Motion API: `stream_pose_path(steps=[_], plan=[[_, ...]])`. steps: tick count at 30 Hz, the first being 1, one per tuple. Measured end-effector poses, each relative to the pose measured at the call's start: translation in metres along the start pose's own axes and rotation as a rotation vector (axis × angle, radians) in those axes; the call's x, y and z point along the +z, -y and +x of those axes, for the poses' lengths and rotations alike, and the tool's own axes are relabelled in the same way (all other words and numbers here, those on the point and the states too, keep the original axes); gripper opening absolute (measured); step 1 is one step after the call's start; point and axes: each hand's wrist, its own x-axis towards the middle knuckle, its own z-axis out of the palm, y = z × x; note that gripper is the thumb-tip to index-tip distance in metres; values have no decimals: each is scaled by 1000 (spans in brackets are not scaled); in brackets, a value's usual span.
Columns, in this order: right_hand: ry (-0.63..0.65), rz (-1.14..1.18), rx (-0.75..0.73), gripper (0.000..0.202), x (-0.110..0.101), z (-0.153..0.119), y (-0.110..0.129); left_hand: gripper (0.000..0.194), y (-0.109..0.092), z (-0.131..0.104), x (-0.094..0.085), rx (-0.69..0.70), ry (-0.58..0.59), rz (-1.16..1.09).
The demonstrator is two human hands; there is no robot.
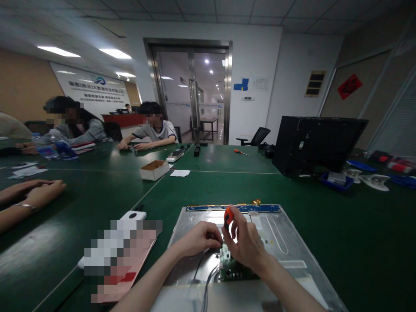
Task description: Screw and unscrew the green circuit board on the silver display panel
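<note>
A flat silver metal panel (292, 242) lies before me, with a blue circuit strip (208, 209) along its far edge. On it sits a green circuit board (227, 269), with dark cables (207, 288) running toward me. My right hand (248, 245) grips an orange and black screwdriver (229, 216) upright over the board; its tip is hidden. Beside it, my left hand (203, 237) has its fingers pinched together at the board's upper left edge; what they hold, if anything, is too small to name.
Left of the panel lie a white device (132, 215) and a pink item (143, 247). Beyond are an open box (154, 170), another screwdriver (241, 152) and a black monitor-like casing (318, 143). Another person's hands (42, 193) rest at left; people sit across the table.
</note>
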Motion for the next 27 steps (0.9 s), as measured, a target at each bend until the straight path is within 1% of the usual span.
stream_pose_path(steps=[10, 17, 27], plan=[[-5, -18, -33, 54, -1, 2, -2, 8, 4, 2, 0, -7, 2, 24], [-16, -26, -12, 54, -1, 1, -2, 10, 4, 1, 0, -1, 22, 12], [-22, -11, -3, 57, -3, 3, -3, 10, 3, 1, 0, -6, 14, 25]])
